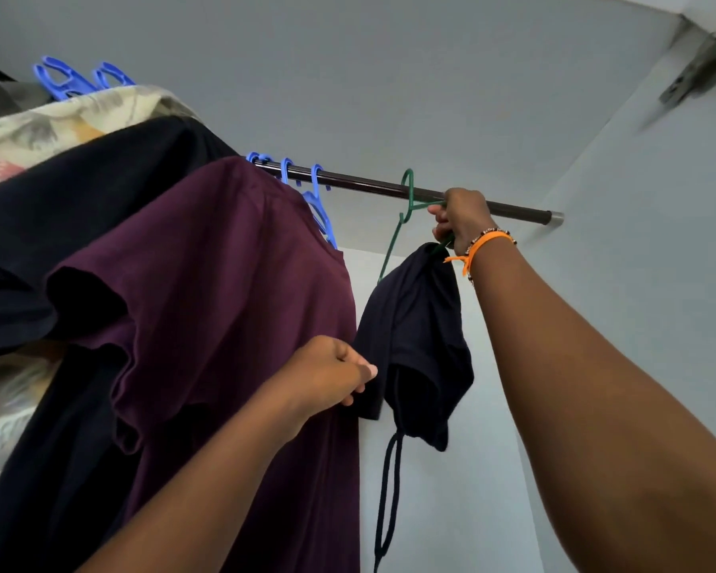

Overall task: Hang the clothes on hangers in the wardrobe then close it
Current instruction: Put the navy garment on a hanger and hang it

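Your right hand [457, 217] is raised to the dark metal wardrobe rail [373, 187], fingers curled round the shoulder of a thin green wire hanger [406, 208] whose hook sits over the rail. A dark navy garment [414, 337] with a long drawstring loop hangs bunched from that hanger, just under your wrist with its orange bracelet [482, 246]. Your left hand [331, 374] pinches the navy garment's left edge between thumb and fingers. Just left of it hangs a maroon short-sleeved shirt [224, 291] on a blue plastic hanger [321, 208], with black and floral clothes beyond it.
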`<act>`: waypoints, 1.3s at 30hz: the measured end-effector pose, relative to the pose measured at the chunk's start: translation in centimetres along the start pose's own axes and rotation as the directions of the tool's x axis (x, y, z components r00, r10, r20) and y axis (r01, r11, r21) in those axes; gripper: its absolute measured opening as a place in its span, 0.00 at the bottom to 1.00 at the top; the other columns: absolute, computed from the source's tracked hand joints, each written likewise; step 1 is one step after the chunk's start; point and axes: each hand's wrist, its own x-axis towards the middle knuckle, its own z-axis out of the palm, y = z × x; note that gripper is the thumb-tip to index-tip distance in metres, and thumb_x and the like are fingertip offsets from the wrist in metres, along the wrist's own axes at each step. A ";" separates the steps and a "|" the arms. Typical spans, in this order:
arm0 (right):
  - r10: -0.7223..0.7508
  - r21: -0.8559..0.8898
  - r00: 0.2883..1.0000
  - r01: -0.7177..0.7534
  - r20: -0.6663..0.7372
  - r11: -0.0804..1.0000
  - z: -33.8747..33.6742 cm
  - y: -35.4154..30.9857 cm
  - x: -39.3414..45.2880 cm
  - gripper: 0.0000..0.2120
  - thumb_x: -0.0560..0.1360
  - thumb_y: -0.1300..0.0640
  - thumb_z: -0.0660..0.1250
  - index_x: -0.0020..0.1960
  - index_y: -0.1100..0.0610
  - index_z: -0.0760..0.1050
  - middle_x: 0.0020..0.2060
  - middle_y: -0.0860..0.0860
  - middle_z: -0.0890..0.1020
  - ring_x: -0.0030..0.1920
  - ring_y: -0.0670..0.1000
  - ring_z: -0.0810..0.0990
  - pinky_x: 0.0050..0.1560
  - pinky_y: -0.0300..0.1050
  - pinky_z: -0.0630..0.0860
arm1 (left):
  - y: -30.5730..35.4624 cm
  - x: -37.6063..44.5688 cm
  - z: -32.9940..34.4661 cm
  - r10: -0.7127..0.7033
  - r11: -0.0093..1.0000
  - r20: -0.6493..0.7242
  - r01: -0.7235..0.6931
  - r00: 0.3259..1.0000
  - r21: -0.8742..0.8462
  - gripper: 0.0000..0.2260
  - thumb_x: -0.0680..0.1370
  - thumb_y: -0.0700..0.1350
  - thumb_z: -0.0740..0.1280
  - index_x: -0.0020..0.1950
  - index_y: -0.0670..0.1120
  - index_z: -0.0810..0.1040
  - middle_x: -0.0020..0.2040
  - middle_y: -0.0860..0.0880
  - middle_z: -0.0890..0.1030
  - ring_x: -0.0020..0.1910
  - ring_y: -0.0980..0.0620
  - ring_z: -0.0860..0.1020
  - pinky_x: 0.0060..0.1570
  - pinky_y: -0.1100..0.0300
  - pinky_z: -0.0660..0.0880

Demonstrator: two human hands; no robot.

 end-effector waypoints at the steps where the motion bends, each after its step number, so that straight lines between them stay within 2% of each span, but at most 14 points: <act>1: 0.014 0.018 1.000 -0.014 0.002 1.000 0.3 0.1 -0.1 0.16 0.81 0.62 0.51 0.64 0.67 0.69 0.34 0.53 0.72 0.25 0.46 0.60 0.26 0.37 0.62 | -0.1 0.1 -0.1 -0.006 1.000 -0.002 0.006 1.000 0.004 0.06 0.78 0.46 0.66 0.50 0.46 0.80 0.44 0.50 0.82 0.37 0.57 0.78 0.36 0.66 0.70; 4: 0.064 0.052 0.997 -0.065 0.032 0.997 1.3 0.2 -0.2 0.11 0.81 0.60 0.52 0.58 0.63 0.70 0.36 0.54 0.73 0.21 0.45 0.59 0.30 0.38 0.64 | -0.5 0.1 -0.8 -0.027 1.000 -0.012 0.027 1.000 0.003 0.05 0.78 0.45 0.66 0.50 0.45 0.80 0.46 0.49 0.82 0.40 0.57 0.77 0.40 0.66 0.73; 7: 0.106 0.041 0.985 -0.112 0.139 0.993 3.3 -0.6 -0.8 0.09 0.80 0.63 0.50 0.46 0.59 0.68 0.31 0.52 0.71 0.15 0.43 0.57 0.32 0.37 0.65 | -0.5 0.3 -1.6 -0.032 0.999 -0.052 0.030 0.998 -0.037 0.05 0.76 0.46 0.69 0.51 0.47 0.79 0.50 0.49 0.81 0.47 0.55 0.77 0.52 0.61 0.74; 12: 0.168 0.029 0.942 -0.184 0.289 0.982 6.9 -2.4 -3.4 0.09 0.78 0.63 0.51 0.42 0.60 0.66 0.31 0.52 0.71 0.19 0.45 0.67 0.37 0.41 0.72 | 0.0 0.0 -1.9 0.030 0.999 -0.094 -0.032 0.995 -0.018 0.25 0.76 0.46 0.69 0.71 0.51 0.67 0.65 0.52 0.69 0.61 0.54 0.72 0.58 0.64 0.70; 14: 0.147 0.002 0.924 -0.158 0.352 0.987 8.0 -2.6 -4.7 0.07 0.80 0.58 0.55 0.45 0.60 0.68 0.39 0.54 0.75 0.28 0.46 0.74 0.39 0.39 0.72 | 0.0 -0.4 -2.1 0.026 1.000 -0.104 -0.025 0.994 0.011 0.30 0.76 0.46 0.69 0.75 0.53 0.60 0.71 0.52 0.61 0.68 0.52 0.67 0.65 0.62 0.66; 16: 0.066 0.037 0.935 -0.084 0.349 0.996 8.8 -1.7 -5.7 0.10 0.80 0.51 0.58 0.46 0.57 0.70 0.46 0.53 0.74 0.39 0.46 0.74 0.46 0.41 0.72 | -0.3 -1.2 -2.7 0.037 0.999 -0.148 -0.036 0.988 0.007 0.32 0.75 0.44 0.69 0.76 0.52 0.58 0.73 0.51 0.61 0.70 0.51 0.66 0.69 0.57 0.64; 19: 0.032 0.030 0.962 -0.042 0.272 0.999 8.9 1.4 -8.2 0.30 0.71 0.33 0.57 0.62 0.54 0.73 0.59 0.53 0.76 0.61 0.54 0.73 0.66 0.50 0.66 | -0.4 -3.3 -3.5 0.030 1.000 -0.155 -0.030 0.987 0.004 0.30 0.76 0.42 0.68 0.76 0.50 0.59 0.73 0.51 0.64 0.70 0.52 0.66 0.67 0.63 0.63; 20: 0.036 0.018 0.966 -0.042 0.255 0.999 8.7 3.0 -8.8 0.35 0.70 0.32 0.56 0.66 0.55 0.71 0.64 0.54 0.75 0.65 0.57 0.71 0.69 0.55 0.65 | -0.3 -3.8 -3.4 0.017 1.000 -0.138 -0.020 0.990 -0.020 0.30 0.77 0.42 0.67 0.76 0.50 0.58 0.73 0.51 0.64 0.70 0.53 0.65 0.63 0.67 0.62; 22: 0.033 0.065 0.972 -0.049 0.231 0.997 8.2 5.7 -11.3 0.30 0.72 0.38 0.59 0.66 0.56 0.70 0.65 0.55 0.74 0.65 0.57 0.72 0.68 0.60 0.67 | -0.1 -5.3 -3.8 -0.016 0.998 -0.080 0.011 0.997 -0.066 0.29 0.79 0.40 0.65 0.77 0.50 0.57 0.74 0.51 0.62 0.71 0.54 0.63 0.57 0.70 0.61; 24: 0.077 0.071 0.980 -0.092 0.183 0.993 7.6 6.5 -15.6 0.28 0.74 0.45 0.62 0.69 0.57 0.67 0.67 0.55 0.72 0.67 0.55 0.71 0.68 0.57 0.68 | 0.3 -7.4 -4.3 -0.055 0.994 -0.016 0.053 0.998 -0.099 0.28 0.80 0.41 0.63 0.77 0.51 0.55 0.75 0.51 0.60 0.71 0.55 0.62 0.53 0.70 0.62; 27: 0.162 -0.031 0.979 -0.159 0.124 0.987 6.1 7.2 -21.0 0.20 0.79 0.55 0.60 0.70 0.56 0.67 0.67 0.52 0.72 0.65 0.52 0.72 0.68 0.52 0.68 | 0.3 -10.7 -5.3 -0.092 0.987 0.040 0.096 0.995 -0.126 0.27 0.80 0.43 0.62 0.77 0.54 0.56 0.75 0.52 0.61 0.71 0.53 0.64 0.58 0.65 0.61; 30: 0.242 -0.108 0.966 -0.232 0.087 0.967 4.9 6.6 -26.6 0.15 0.79 0.57 0.60 0.65 0.56 0.71 0.61 0.51 0.75 0.60 0.49 0.73 0.66 0.49 0.69 | 0.4 -14.6 -6.2 -0.113 0.976 0.046 0.120 0.993 -0.183 0.25 0.80 0.42 0.63 0.75 0.54 0.60 0.73 0.52 0.65 0.68 0.52 0.67 0.62 0.61 0.65; 35: 0.385 -0.013 0.913 -0.387 0.136 0.922 4.6 2.9 -35.7 0.08 0.79 0.60 0.59 0.55 0.57 0.75 0.49 0.50 0.78 0.52 0.50 0.76 0.56 0.45 0.74 | 0.6 -20.9 -7.9 -0.189 0.927 0.047 0.194 0.981 -0.320 0.20 0.80 0.41 0.63 0.71 0.51 0.66 0.62 0.51 0.74 0.61 0.53 0.73 0.66 0.54 0.69; 39: 0.425 0.025 0.887 -0.436 0.181 0.900 4.9 -1.1 -41.2 0.08 0.78 0.61 0.59 0.52 0.56 0.76 0.46 0.51 0.79 0.48 0.49 0.76 0.53 0.42 0.75 | 1.2 -25.2 -9.8 -0.249 0.875 0.017 0.232 0.968 -0.425 0.16 0.79 0.40 0.63 0.66 0.49 0.70 0.50 0.53 0.77 0.54 0.53 0.77 0.59 0.56 0.73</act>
